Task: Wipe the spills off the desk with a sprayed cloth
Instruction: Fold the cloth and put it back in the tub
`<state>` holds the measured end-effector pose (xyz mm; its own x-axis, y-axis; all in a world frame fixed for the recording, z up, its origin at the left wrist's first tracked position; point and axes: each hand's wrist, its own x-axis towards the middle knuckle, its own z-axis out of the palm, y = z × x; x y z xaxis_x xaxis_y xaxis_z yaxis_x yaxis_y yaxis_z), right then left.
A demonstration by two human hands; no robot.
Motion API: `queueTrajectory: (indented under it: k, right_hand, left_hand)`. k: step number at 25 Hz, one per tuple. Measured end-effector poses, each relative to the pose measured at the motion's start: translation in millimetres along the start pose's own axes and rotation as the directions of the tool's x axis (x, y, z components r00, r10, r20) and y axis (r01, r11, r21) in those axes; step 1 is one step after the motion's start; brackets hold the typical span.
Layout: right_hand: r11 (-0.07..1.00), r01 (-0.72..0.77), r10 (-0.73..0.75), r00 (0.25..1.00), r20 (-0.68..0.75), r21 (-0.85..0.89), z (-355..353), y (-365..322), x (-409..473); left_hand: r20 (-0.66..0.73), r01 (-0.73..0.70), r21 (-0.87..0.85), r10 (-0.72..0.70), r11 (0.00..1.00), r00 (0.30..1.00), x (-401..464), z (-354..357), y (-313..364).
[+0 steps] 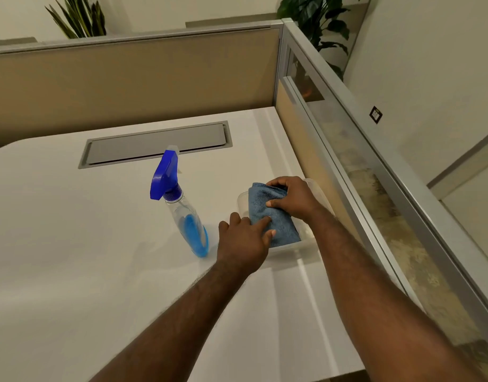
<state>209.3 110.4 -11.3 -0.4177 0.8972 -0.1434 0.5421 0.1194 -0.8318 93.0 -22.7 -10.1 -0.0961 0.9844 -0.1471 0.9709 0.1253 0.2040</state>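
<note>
Spray bottle (182, 205) stands at 9 o'clock of the clear tray (292, 248). Left hand (244, 242) rests loosely on the folded blue cloth (270, 216) in the tray; right hand (291, 198) clasps its far end. Advice: lift it folded, clear of the rim.

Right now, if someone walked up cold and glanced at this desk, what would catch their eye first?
Probably the spray bottle with its bright blue trigger, standing upright near the middle of the white desk. Just right of it, both hands are on a folded blue cloth lying in a clear plastic tub by the partition: the right hand grips its far end, and the left hand touches its near edge.
</note>
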Motion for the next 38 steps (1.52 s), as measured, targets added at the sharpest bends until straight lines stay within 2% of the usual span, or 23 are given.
queueTrajectory:
  k: [5, 8, 12, 13, 14, 16, 17, 21, 28, 30, 32, 36, 38]
  right_hand:
    - [0.999, -0.011, 0.009, 0.999, -0.048, -0.039, 7, 5, -2]
    - [0.988, -0.017, 0.009, 0.999, -0.047, -0.154, 9, 1, -3]
    - [0.941, -0.031, -0.06, 0.965, -0.257, -0.337, 14, -5, -25]
    - [0.921, -0.01, -0.088, 0.968, -0.233, -0.39, 14, -6, -33]
    - [0.883, 0.02, -0.094, 0.986, -0.135, -0.469, 14, -5, -40]
    - [0.771, 0.082, -0.015, 0.994, 0.111, -0.632, 16, -4, -49]
    - [0.724, 0.1, 0.034, 0.983, 0.18, -0.683, 17, -4, -50]
    - [0.606, 0.12, 0.127, 0.961, 0.245, -0.787, 25, -3, -46]
    - [0.547, 0.104, 0.248, 0.928, 0.279, -0.831, 37, -9, -36]
    - [0.553, 0.111, 0.231, 0.932, 0.281, -0.826, 36, -12, -36]
    - [0.611, 0.1, 0.156, 0.957, 0.243, -0.785, 31, -16, -42]
    - [0.825, 0.013, -0.009, 1.0, 0.01, -0.565, 22, -22, -60]
    - [0.905, 0.049, -0.093, 0.992, -0.085, -0.422, 26, -29, -65]
  left_hand:
    - [-0.023, -0.041, 0.084, 0.043, 0.996, 0.999, 9, -2, -2]
    - [-0.015, -0.109, 0.121, 0.111, 0.987, 0.994, 17, -3, -3]
    - [-0.002, -0.126, 0.167, 0.128, 0.978, 0.992, 22, -5, -1]
    - [-0.002, -0.117, 0.201, 0.12, 0.973, 0.993, 23, -7, 0]
    - [0.004, -0.11, 0.244, 0.113, 0.964, 0.994, 23, -8, 0]
    - [0.051, -0.108, 0.325, 0.097, 0.94, 0.994, 23, -9, 1]
    - [0.081, -0.112, 0.346, 0.089, 0.932, 0.993, 23, -8, 1]
    - [0.154, -0.109, 0.354, 0.057, 0.929, 0.986, 30, -3, 0]
    - [0.259, -0.121, 0.352, 0.027, 0.928, 0.965, 39, -4, -2]
    - [0.25, -0.124, 0.338, 0.038, 0.933, 0.968, 38, -6, -2]
    - [0.203, -0.138, 0.303, 0.078, 0.943, 0.976, 33, -9, -4]
    - [0.043, -0.147, 0.117, 0.143, 0.982, 0.989, -3, -15, -22]
    - [-0.005, -0.119, 0.02, 0.119, 0.993, 0.993, -32, -15, -34]
